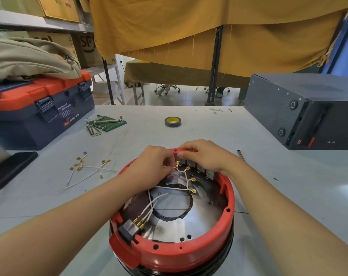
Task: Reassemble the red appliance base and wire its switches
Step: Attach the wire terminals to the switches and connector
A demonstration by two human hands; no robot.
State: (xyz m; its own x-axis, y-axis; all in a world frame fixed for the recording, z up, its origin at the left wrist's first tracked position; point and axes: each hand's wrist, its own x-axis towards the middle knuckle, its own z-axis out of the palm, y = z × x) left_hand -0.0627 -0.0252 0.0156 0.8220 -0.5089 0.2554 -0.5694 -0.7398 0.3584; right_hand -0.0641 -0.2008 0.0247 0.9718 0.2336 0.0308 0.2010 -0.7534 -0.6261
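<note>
Sitting upturned at the near edge of the counter (268, 196), the red appliance base (189, 253) is showing its shiny metal inside, and a black socket block (127, 230) at its near rim is already carrying three brass-tipped white leads (149, 210). Farther in, a branching white wire harness (186, 179) is trailing across the opening, with two of its brass spade terminals (192, 190) hanging free. At the far rim, both hands are working at the row of switches (197, 166). The left hand (151, 166) is pinching the harness wire close to a terminal and steering it toward the leftmost switch tab, while the right hand (207, 156) is curling over the red rim, thumb inside, bracing the switch bank from behind.

Judging by this, the wiring step is under way and only partly done: most switch tabs are looking bare. The next move is calling for the terminal to be lined up square with its tab and pushed home firmly against the right hand's support, then the free terminals taken one by one.

Beyond, to the left, spare wires (89, 170) are lying loose on the counter, with hex keys (97, 126), a tape roll (172, 122) and a toolbox (39, 114) farther back.
</note>
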